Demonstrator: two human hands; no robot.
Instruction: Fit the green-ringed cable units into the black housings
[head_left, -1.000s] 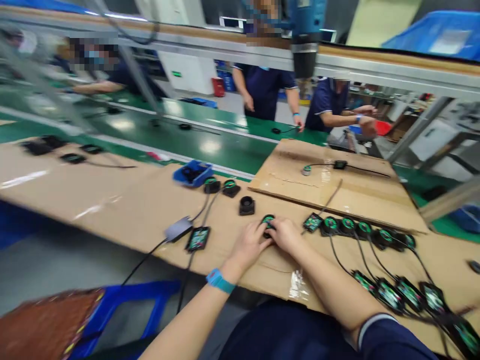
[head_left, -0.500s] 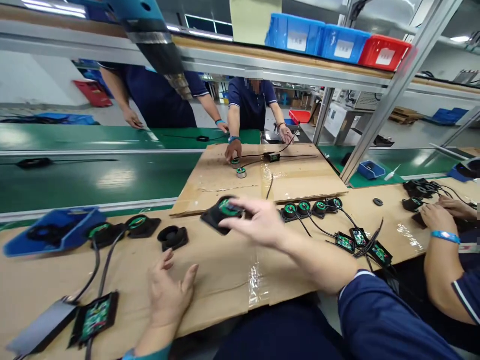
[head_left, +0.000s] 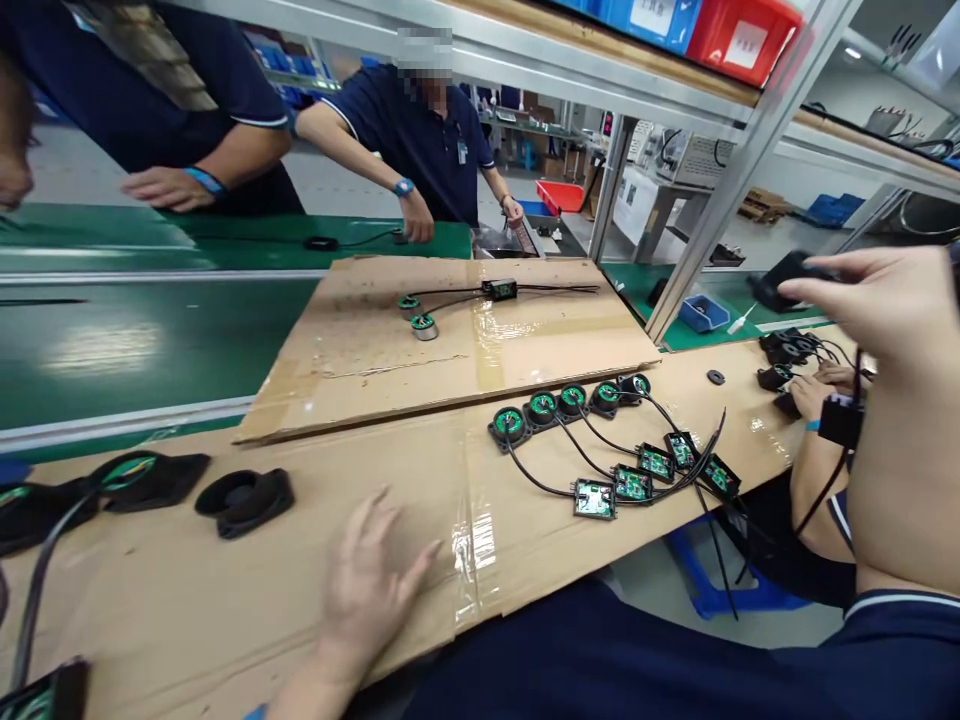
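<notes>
Fan unit [head_left: 787,282] held raised in the right hand [head_left: 885,300].
Left hand [head_left: 367,590] is laid flat, fingers spread wide, near the worktop's [head_left: 187,600] front edge.

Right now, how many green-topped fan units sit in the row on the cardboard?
5, side by side: first, second, third, fourth, fifth. More lie far left, partly hidden.

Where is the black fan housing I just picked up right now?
In the head view, the black fan housing is at the far right, pinched in the raised right hand, above the green conveyor belt.
</notes>
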